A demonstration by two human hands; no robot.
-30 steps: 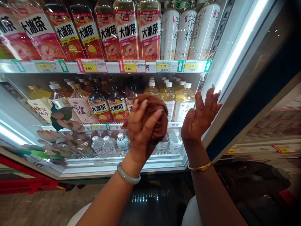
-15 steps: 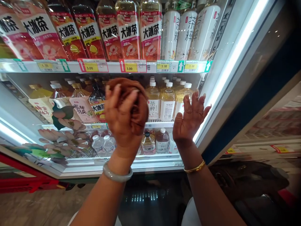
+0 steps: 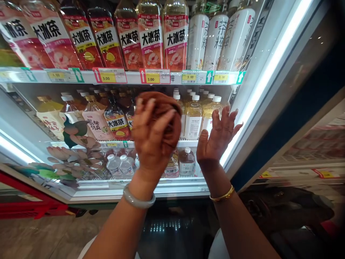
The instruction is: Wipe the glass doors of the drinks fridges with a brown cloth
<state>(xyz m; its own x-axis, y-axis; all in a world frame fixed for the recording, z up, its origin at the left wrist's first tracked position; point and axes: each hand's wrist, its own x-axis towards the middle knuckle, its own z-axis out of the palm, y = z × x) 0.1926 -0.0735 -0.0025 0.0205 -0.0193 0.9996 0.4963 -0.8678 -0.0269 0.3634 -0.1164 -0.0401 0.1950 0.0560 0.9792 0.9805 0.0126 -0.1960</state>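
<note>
A bunched brown cloth (image 3: 172, 126) is gripped in my left hand (image 3: 148, 140), its fingers curled over the folds. That hand, with a grey bangle at the wrist, is up in front of the middle shelf and hides some bottles behind it. My right hand (image 3: 217, 138) is raised to the right of it, fingers apart and holding nothing. A gold bangle (image 3: 223, 194) circles the right wrist. Behind the right hand are pale yellow tea bottles (image 3: 194, 120) with white caps. A clear glass pane seems to lie between my hands and the bottles, with flower decals (image 3: 78, 133) at its left.
On the upper shelf stand several large iced tea bottles (image 3: 149, 39) and white-labelled bottles (image 3: 221, 41), above a price-tag strip (image 3: 176, 77). A lit white frame (image 3: 269, 72) runs down the right side. Dark bags or clothing (image 3: 291, 212) are at lower right. A red frame (image 3: 27, 198) is at lower left.
My left hand has moved to the right with the brown cloth, toward my right hand. The right hand stays nearly in place. The view has shifted slightly.
</note>
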